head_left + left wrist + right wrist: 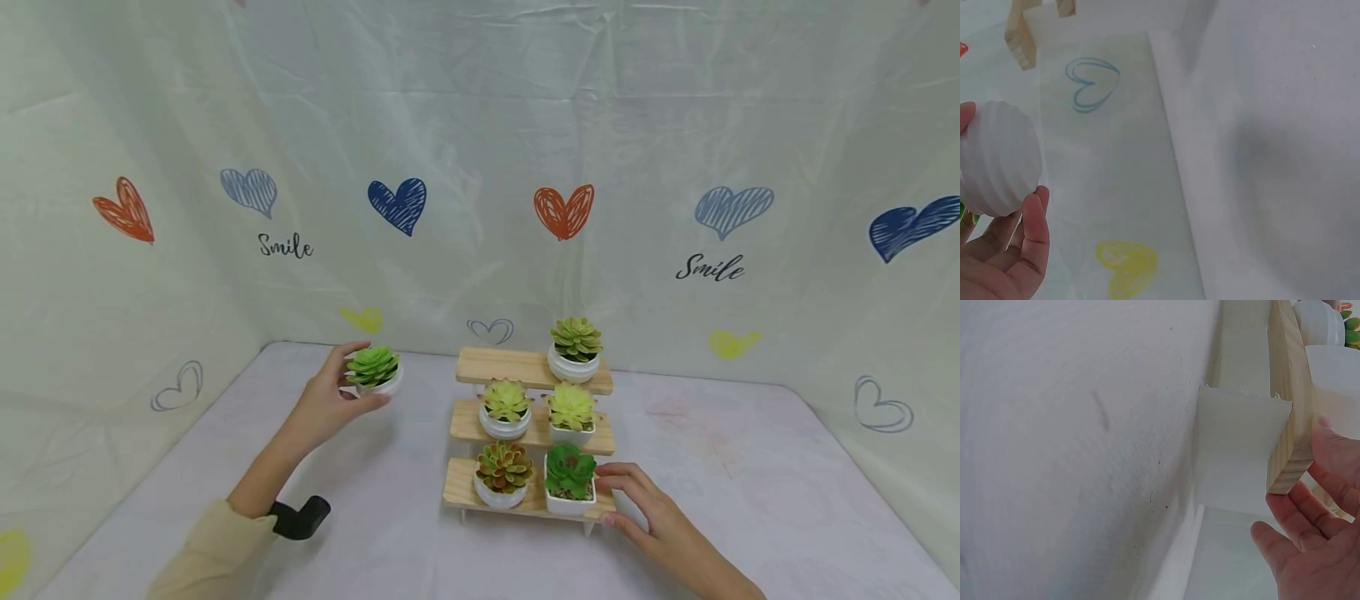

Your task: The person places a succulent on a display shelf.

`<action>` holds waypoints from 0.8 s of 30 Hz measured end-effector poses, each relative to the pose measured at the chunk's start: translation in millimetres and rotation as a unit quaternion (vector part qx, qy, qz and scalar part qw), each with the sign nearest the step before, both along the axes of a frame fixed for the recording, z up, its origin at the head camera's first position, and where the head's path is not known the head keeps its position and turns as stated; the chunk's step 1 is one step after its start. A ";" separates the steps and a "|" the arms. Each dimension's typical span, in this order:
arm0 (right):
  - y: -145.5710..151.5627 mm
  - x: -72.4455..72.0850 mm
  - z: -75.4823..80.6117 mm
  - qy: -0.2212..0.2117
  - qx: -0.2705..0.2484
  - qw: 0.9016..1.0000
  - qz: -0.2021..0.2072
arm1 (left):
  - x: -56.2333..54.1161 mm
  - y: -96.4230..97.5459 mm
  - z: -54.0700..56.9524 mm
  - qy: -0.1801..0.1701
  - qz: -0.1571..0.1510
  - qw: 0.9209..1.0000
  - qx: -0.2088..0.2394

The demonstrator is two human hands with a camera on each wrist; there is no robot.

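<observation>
My left hand (pixel 330 402) holds a bright green artificial succulent in a round white pot (pixel 377 372) above the table, left of a three-tier wooden stand (pixel 480 429). In the left wrist view, fingers (pixel 1036 228) curl against the ribbed white pot (pixel 1007 162). At the right end of the bottom tier, my right hand (pixel 651 518) grips the plank (pixel 1294 412), its thumb near the front corner. Close beside those fingers sits a dark green succulent (pixel 570 472) in a square white pot (pixel 572 505).
A red-edged succulent (pixel 505 468) shares the bottom tier. Two yellow-green succulents, one left (pixel 506 401) and one right (pixel 572 407), occupy the middle tier. Another succulent (pixel 577 339) stands at the top tier's right. Behind the table (pixel 712 450) hangs a heart-printed sheet (pixel 480 150).
</observation>
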State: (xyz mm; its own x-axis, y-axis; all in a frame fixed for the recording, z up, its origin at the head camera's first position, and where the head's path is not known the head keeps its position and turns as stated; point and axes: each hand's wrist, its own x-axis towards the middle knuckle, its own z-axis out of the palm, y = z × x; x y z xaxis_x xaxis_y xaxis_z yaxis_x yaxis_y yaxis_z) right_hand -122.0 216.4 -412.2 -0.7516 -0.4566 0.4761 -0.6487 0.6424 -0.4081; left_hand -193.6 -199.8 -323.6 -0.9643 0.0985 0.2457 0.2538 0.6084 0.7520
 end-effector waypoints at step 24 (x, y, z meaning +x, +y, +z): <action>0.8 -0.9 -1.5 -0.009 0.003 1.000 -0.001 | -13.8 82.7 11.0 0.080 -0.097 0.991 0.052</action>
State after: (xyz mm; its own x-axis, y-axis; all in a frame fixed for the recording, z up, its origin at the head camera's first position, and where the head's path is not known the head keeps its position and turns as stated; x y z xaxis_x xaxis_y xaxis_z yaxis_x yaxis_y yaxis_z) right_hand -122.9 217.2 -413.7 -0.7607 -0.4576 0.4603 -0.6402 0.6460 -0.4158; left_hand -207.4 -117.0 -312.6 -0.8773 0.2445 0.4129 0.4798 0.4584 0.7481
